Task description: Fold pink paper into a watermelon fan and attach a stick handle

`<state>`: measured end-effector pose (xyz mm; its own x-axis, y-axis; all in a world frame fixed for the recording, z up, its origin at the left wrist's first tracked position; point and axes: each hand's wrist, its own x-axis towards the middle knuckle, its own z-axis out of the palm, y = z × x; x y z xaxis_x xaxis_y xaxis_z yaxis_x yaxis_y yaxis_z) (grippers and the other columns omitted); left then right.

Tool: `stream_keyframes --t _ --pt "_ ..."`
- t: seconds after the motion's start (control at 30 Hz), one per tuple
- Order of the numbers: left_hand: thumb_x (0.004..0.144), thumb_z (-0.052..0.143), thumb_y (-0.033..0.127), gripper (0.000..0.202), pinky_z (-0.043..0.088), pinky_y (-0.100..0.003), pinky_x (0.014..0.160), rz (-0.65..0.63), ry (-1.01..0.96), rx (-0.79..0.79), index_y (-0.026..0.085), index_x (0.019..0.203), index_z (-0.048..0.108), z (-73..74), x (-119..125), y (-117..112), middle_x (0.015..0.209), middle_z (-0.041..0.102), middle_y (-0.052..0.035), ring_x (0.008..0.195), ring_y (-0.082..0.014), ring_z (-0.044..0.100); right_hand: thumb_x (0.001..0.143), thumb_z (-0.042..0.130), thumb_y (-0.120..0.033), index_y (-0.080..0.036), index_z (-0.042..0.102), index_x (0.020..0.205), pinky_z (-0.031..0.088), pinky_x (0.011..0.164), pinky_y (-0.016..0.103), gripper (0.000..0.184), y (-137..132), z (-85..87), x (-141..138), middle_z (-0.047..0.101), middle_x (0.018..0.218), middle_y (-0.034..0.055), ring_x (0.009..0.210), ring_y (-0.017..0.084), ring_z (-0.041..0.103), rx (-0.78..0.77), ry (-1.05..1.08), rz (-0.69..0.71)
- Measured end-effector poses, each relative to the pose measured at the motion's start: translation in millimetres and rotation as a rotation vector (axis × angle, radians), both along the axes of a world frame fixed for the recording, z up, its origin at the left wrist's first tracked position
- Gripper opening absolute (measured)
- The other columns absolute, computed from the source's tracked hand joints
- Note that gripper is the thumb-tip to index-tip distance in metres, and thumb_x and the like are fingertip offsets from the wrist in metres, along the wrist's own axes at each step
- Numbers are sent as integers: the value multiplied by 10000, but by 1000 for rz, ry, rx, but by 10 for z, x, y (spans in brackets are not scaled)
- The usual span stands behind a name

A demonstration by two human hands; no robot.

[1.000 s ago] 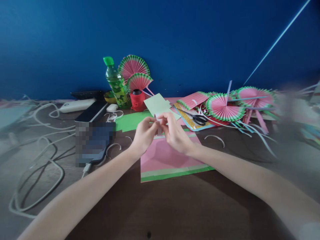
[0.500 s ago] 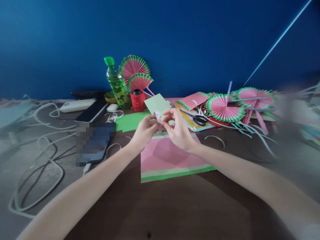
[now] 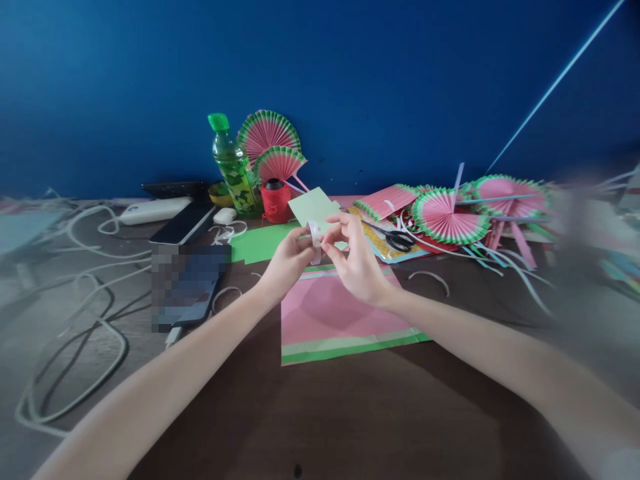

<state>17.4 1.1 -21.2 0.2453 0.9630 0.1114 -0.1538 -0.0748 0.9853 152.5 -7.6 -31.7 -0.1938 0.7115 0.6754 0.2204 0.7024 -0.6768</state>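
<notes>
At table centre, above the pink sheet: one white ring, a small loop of strip or tape, kind not discernible. It was held in the air between both hands.

- Left hand: fingers pinched narrow on the ring's left side.
- Right hand: thumb and forefinger closed on its right side, other fingers spread loosely.
- Pink sheet: flat on the table, green band along its near edge.
- Pale green card: just behind the ring.
- Green paper: left of the hands.
- Scissors: right, on patterned paper.
- Paper fans: heaped far right.
- Bottle and red spool: by the wall.
- Cables: far left.
</notes>
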Motion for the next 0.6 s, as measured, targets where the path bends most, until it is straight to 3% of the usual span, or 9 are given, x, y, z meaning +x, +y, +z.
stream_keyframes --t 0.23,0.4,0.6 --pt "679 568 131 361 442 -258 710 -47 8 52 135 1033 499 9 2 1 815 634 -20 718 -107 577 822 447 -103 -229 340 1098 461 677 269 321 -13 30 -3 490 813 -7 782 116 528 -46 11 -4" --pt "707 552 150 306 413 -198 621 -20 23 86 142 1012 536 -32 -40 56 732 607 9 642 -79 532 831 438 -108 -236 347 1097 466 715 301 308 -21 24 -8 488 805 -5 810 131 534 -23 -7 24" --pt "778 494 268 364 422 -249 697 -74 82 77 175 1129 511 -50 -41 40 766 605 7 673 -101 539 821 475 -145 -238 365 1029 486 726 313 253 70 104 46 464 804 -8 762 118 540 -75 125 53"
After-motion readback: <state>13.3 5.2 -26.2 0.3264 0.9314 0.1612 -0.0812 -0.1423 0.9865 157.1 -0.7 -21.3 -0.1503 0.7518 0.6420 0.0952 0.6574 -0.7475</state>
